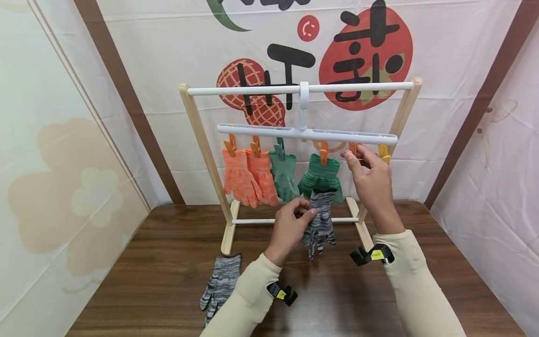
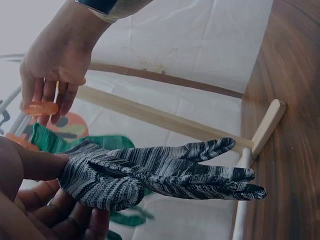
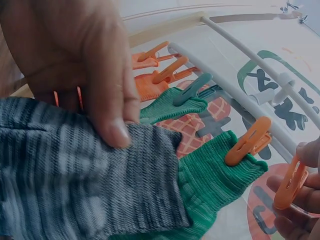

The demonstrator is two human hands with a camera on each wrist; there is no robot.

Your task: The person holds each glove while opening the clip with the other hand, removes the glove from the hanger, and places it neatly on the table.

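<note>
My left hand (image 1: 293,224) pinches a black-and-grey knit glove (image 1: 322,217) near its cuff, fingers of the glove hanging down. In the left wrist view the thumb presses on the cuff of that glove (image 2: 160,172). Up at the hanger's right part, my right hand (image 1: 372,180) pinches an orange clothespin (image 3: 291,186) between thumb and fingers. Behind the held glove, a green glove (image 1: 322,171) hangs from another orange clothespin (image 1: 324,153). The white hanger (image 1: 349,135) hooks over the rack's top bar (image 1: 252,90).
Orange gloves (image 1: 242,175) and a lighter green glove (image 1: 284,171) hang from clips on the hanger's left part. A yellow clothespin (image 1: 383,152) is at its right end. Another black-and-grey glove (image 1: 221,285) lies on the wooden table (image 1: 160,262), left of my left forearm.
</note>
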